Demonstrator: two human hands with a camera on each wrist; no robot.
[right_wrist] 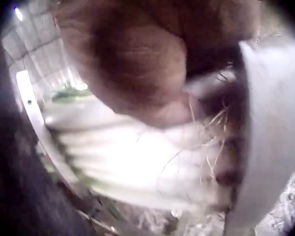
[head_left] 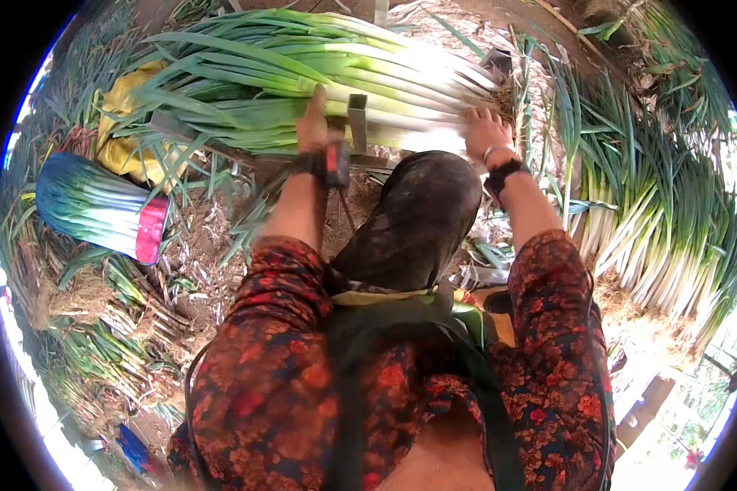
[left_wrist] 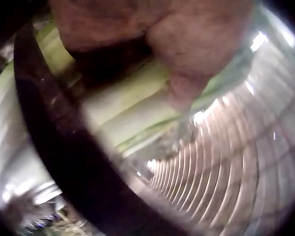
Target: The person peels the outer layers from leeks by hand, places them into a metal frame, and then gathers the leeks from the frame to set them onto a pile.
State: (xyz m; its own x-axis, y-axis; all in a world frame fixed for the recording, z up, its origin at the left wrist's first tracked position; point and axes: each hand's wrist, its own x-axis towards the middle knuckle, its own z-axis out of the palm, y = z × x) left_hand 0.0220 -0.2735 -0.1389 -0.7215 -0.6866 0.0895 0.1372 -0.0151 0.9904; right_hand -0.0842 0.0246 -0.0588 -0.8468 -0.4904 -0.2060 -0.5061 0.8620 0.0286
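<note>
A thick pile of long green onions (head_left: 385, 78) lies across a metal frame, green leaves to the left, white root ends to the right. My left hand (head_left: 311, 127) rests against the near side of the pile, beside the frame's upright square post (head_left: 358, 123). In the left wrist view, its thumb lies along the pale stalks (left_wrist: 132, 110). My right hand (head_left: 488, 133) lies on the white ends, fingers stretched over them. Thin roots hang near that hand (right_wrist: 132, 69) in the right wrist view. The undersides of both hands are hidden.
A wrapped bundle of green onions (head_left: 102, 209) with a red band lies at left, near yellow plastic (head_left: 127, 114). Many loose onions (head_left: 655, 204) are heaped at right. The person's dark knee (head_left: 422, 217) is close under the frame. Leaf scraps litter the soil.
</note>
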